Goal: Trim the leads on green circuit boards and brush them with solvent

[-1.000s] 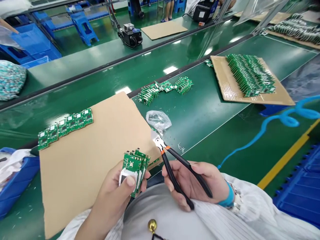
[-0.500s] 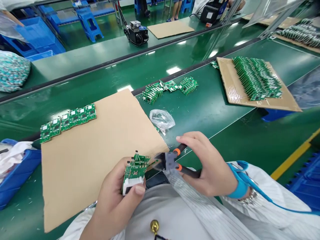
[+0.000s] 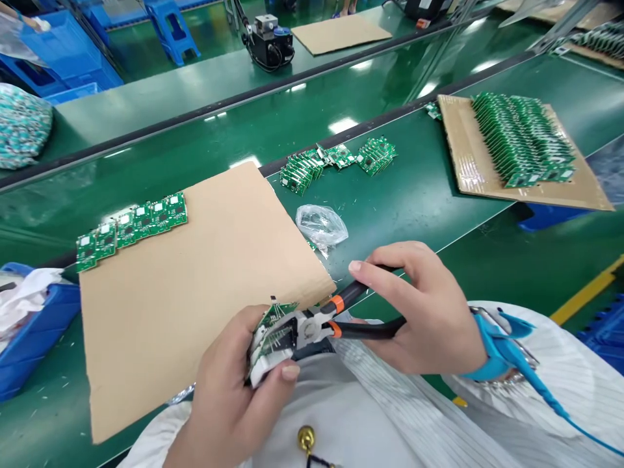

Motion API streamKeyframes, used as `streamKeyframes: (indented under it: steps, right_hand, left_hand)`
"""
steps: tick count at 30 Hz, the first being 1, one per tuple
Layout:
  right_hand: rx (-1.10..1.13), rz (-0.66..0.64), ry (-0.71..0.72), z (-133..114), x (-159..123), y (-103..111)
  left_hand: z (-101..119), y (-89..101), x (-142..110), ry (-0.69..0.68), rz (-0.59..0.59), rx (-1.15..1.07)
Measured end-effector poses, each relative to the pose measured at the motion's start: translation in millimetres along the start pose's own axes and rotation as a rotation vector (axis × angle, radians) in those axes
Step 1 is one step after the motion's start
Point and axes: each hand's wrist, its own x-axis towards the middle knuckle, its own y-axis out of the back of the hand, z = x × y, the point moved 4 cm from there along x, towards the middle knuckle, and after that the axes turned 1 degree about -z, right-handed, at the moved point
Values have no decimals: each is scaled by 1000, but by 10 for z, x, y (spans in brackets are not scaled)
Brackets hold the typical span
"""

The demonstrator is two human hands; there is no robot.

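Observation:
Several green circuit boards (image 3: pixel 268 335) with a white part at the lower end are gripped in my left hand (image 3: pixel 229 390), thumb on the near side. My right hand (image 3: pixel 424 312) is wrapped round the black and orange handles of a pair of cutting pliers (image 3: pixel 309 328). The plier jaws lie over the held boards at their pins; whether the blades touch a pin is hard to make out. Under and beyond my left hand lies a sheet of cardboard (image 3: pixel 195 305). A blue wrist strap (image 3: pixel 492 344) with a cord is on my right wrist.
A row of boards (image 3: pixel 131 227) lies along the cardboard's far left edge. More boards (image 3: pixel 336 159) and a clear plastic bag (image 3: pixel 322 226) sit on the green bench. At right, a board (image 3: pixel 468 162) carries many upright circuit boards. A blue bin (image 3: pixel 39 331) stands at left.
The pliers have moved left, from beside the held boards to over them, and their jaws have turned. The head view has shifted slightly.

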Motion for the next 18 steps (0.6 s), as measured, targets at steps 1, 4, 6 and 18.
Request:
streamKeyframes:
  steps: [1, 4, 6, 18]
  right_hand:
    - [-6, 0, -1, 4, 8, 4]
    - [-34, 7, 6, 16, 25, 15]
    - [-52, 9, 17, 24, 37, 17]
    - [-43, 12, 6, 110, 39, -61]
  left_hand:
    - [-2, 3, -2, -1, 10, 23]
    - [5, 6, -6, -7, 55, 109]
    - [12, 10, 0, -2, 89, 177]
    - [72, -9, 70, -33, 116, 572]
